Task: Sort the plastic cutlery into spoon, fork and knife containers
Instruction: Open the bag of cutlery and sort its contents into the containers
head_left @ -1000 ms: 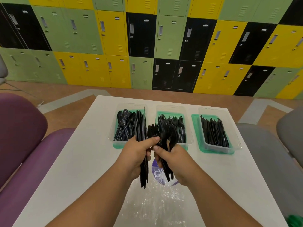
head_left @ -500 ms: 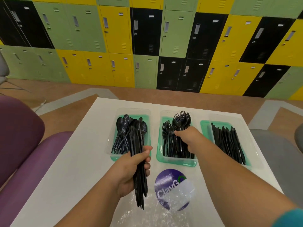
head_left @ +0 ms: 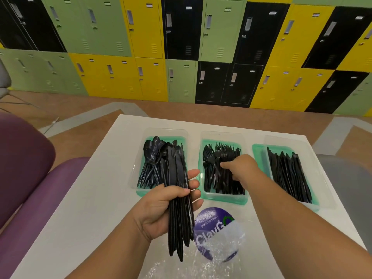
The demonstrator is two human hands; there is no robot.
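Dropping forks into the middle fork container (head_left: pixel 223 196) with right hand (head_left: pixel 240 168) loosely spread, left hand (head_left: pixel 167 206) clenched around knife bundle (head_left: pixel 178 198); next, probably carrying knives rightward to knife container (head_left: pixel 314 204).

— What fills the three clear containers on green lids?
— Black plastic cutlery. The left container (head_left: pixel 141 179) holds spoons (head_left: pixel 153 156), bowls at the far end. The middle container (head_left: pixel 223 197) holds forks (head_left: pixel 216 158), tines far. The right container (head_left: pixel 322 178) holds knives (head_left: pixel 287 174), lying lengthwise.
— And the bundle of knives (head_left: pixel 178 208)?
— Held upright above the table, in front of the spoon container.
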